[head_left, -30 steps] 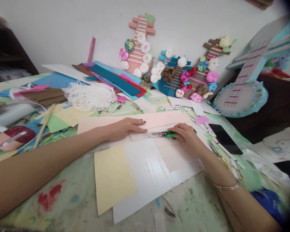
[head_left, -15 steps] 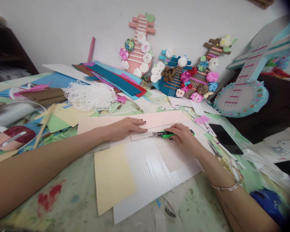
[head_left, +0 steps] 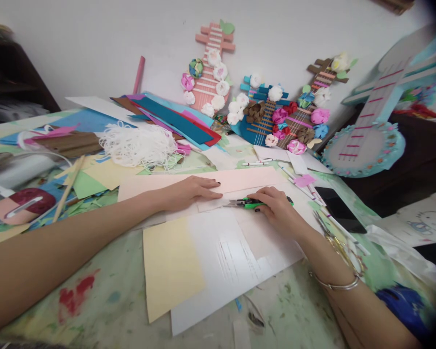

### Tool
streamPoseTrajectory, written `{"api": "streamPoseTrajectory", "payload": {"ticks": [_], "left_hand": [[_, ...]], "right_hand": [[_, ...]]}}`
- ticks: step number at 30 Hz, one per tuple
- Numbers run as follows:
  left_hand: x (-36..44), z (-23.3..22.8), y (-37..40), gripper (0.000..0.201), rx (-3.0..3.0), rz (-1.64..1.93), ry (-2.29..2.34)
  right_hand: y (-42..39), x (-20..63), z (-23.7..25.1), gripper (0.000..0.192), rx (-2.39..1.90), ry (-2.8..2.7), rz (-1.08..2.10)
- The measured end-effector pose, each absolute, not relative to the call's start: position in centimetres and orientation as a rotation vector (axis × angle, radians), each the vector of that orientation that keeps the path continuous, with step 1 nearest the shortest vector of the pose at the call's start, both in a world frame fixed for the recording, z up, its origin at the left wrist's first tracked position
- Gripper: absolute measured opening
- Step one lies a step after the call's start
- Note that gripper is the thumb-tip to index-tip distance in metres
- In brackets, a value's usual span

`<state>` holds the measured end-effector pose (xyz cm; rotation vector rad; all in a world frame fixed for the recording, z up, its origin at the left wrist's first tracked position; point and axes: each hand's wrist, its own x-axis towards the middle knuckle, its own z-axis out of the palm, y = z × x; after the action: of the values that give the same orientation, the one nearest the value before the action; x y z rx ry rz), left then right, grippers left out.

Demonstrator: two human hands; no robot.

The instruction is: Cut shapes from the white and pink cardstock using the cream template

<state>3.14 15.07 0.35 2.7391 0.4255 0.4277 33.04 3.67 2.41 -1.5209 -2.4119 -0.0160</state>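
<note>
My left hand (head_left: 189, 191) lies flat on a pale pink sheet of paper (head_left: 247, 178), its fingers stretched out to the right. Under my right hand (head_left: 278, 208) is a green and black utility knife (head_left: 241, 203), gripped from above with its blade pointing left toward my left fingertips. The knife lies low over the pink paper, close to a cut or fold line in it; whether the blade touches the paper I cannot tell. Below both hands sit a white board (head_left: 218, 252) with several fine slits and a yellow sheet (head_left: 172, 266).
White string (head_left: 138, 145) is heaped behind my left arm, near stacked coloured paper (head_left: 174, 118). Decorated paper instruments (head_left: 212, 72) lean on the wall. To the right lie a phone (head_left: 339, 209), scissors (head_left: 336, 242) and several thin sticks (head_left: 301, 183). Paper scraps (head_left: 90, 182) cover the left side.
Both hands and the knife keep practically the same place on the paper. The whole view has shifted very slightly.
</note>
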Motion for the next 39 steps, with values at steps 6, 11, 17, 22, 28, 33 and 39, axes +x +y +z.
{"api": "streamPoseTrajectory", "payload": {"ticks": [6, 11, 17, 22, 28, 33, 39], "left_hand": [[3.0, 0.2, 15.2, 0.043, 2.746, 0.419, 0.42], [3.0, 0.2, 15.3, 0.042, 2.741, 0.433, 0.415], [3.1, 0.3, 15.1, 0.042, 2.738, 0.433, 0.424], [3.1, 0.2, 15.2, 0.042, 2.738, 0.431, 0.423], [3.1, 0.2, 15.3, 0.04, 2.731, 0.426, 0.418], [3.1, 0.5, 15.1, 0.04, 2.719, 0.425, 0.421], [3.1, 0.5, 15.0, 0.038, 2.711, 0.433, 0.431]], "right_hand": [[3.2, 33.2, 2.5, 0.033, -1.527, -2.415, -0.018], [2.8, 33.4, 2.5, 0.033, -1.553, -2.404, 0.006], [2.8, 32.3, 2.4, 0.035, -1.556, -2.428, 0.031], [2.7, 32.5, 2.6, 0.034, -1.527, -2.431, 0.011], [2.7, 33.5, 2.5, 0.03, -1.482, -2.428, -0.014], [2.5, 33.8, 2.8, 0.029, -1.434, -2.434, -0.033], [2.2, 34.1, 3.4, 0.031, -1.479, -2.427, 0.029]]}}
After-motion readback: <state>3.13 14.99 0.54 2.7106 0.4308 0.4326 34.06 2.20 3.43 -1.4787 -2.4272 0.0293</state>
